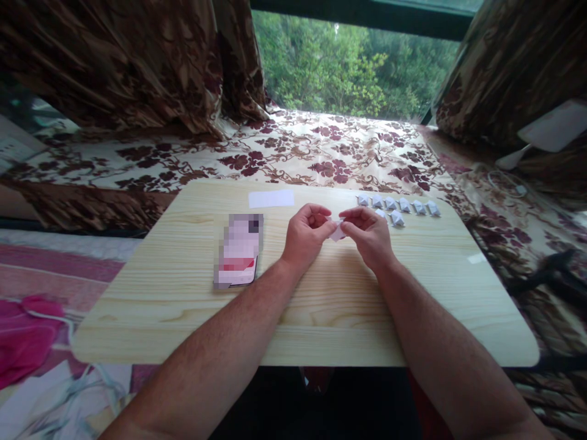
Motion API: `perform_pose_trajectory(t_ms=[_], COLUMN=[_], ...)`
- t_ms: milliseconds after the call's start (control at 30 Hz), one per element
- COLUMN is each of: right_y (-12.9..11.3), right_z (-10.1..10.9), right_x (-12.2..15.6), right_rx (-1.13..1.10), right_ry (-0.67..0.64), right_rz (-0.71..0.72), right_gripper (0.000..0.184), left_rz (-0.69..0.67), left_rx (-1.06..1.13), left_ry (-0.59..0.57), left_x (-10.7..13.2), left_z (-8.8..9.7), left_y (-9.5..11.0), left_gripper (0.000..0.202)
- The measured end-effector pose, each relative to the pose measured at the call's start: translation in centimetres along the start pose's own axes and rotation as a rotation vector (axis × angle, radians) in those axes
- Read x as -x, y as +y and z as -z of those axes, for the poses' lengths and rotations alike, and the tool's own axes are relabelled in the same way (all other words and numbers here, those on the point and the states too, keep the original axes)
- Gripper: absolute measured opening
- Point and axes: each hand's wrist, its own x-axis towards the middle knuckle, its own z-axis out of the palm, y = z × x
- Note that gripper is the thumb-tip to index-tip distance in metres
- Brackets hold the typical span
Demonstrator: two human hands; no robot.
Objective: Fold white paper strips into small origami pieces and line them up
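Note:
Between my two hands, a little above the table, is a small folded piece of white paper [337,232]. My left hand [306,235] pinches its left side between thumb and fingers. The right side is pinched by my right hand [369,233] in the same way. Just beyond my right hand stand several small folded white paper pieces [404,205] in two rows, with pointed tops; my fingers partly hide the nearer row. A flat white paper strip [271,198] lies at the back, left of centre.
A phone [238,250], mostly blurred out, lies on the pale wooden table [151,269] left of my hands. A small whitish patch [477,258] shows near the table's right edge. A floral-covered ledge [339,150] runs behind it; a white lamp [557,128] stands right.

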Motion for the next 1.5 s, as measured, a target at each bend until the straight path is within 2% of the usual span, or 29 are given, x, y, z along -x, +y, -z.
perform_pose_trajectory(t_ms=[100, 633, 1167, 1367, 1500], right_y=[0.24, -0.44, -0.63, -0.3, -0.22], right_z=[0.09, -0.09, -0.2, -0.06, -0.04], right_x=[0.0, 0.25, 0.33, 0.32, 0.23], right_rx=[0.033, 0.045, 0.083, 0.08, 0.096], right_ry=[-0.005, -0.013, 0.014, -0.016, 0.017], right_rz=[-0.005, 0.017, 0.022, 0.029, 0.052], right_gripper=[0.014, 0.013, 0.011, 0.011, 0.009], left_rz=[-0.003, -0.04, -0.008, 0.006, 0.033], left_rx=[0.0, -0.051, -0.03, -0.043, -0.021], left_ry=[0.006, -0.025, -0.075, -0.068, -0.088], left_x=[0.02, 0.36, 0.3, 0.33, 0.26], left_z=[-0.02, -0.25, -0.04, -0.14, -0.15], left_y=[0.0, 0.44, 0.1, 0.21, 0.24], left_gripper=[0.03, 0.03, 0.027, 0.027, 0.031])
